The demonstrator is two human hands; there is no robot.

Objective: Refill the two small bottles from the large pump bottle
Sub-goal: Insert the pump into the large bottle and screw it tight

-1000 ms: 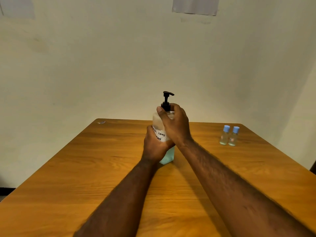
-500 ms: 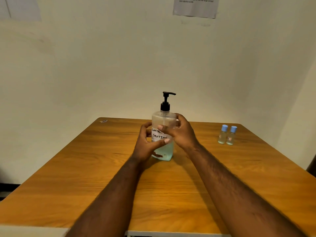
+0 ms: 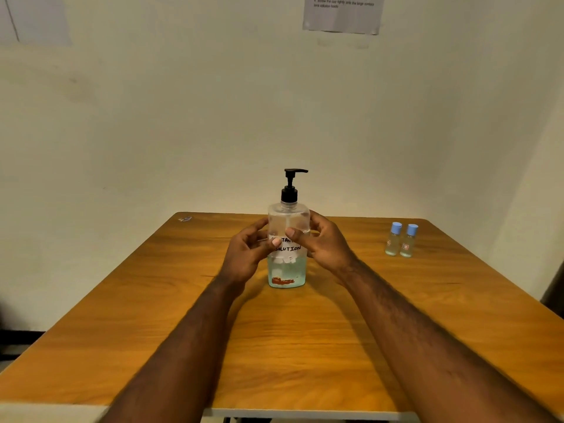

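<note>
The fingers [image 3: 276, 241] of the left hand [image 3: 245, 257] and the right hand [image 3: 328, 250] are curling round the clear plastic pump bottle [image 3: 287, 271], thumbs pressing on its white label [image 3: 288, 251], and it is standing upright mid-way along the orange-brown wooden bench [image 3: 274, 346], about a third full of pale blue liquid. It is likely feeling light, smooth and slightly squeezable, so the flat sides under the shoulder are looking like the surest hold. The handwriting is reading "SOLUTION" under a half-covered "TAC", while the two small clear blue-capped bottles [image 3: 394, 241], standing well apart to its right, are carrying red labels too small to read.
</note>
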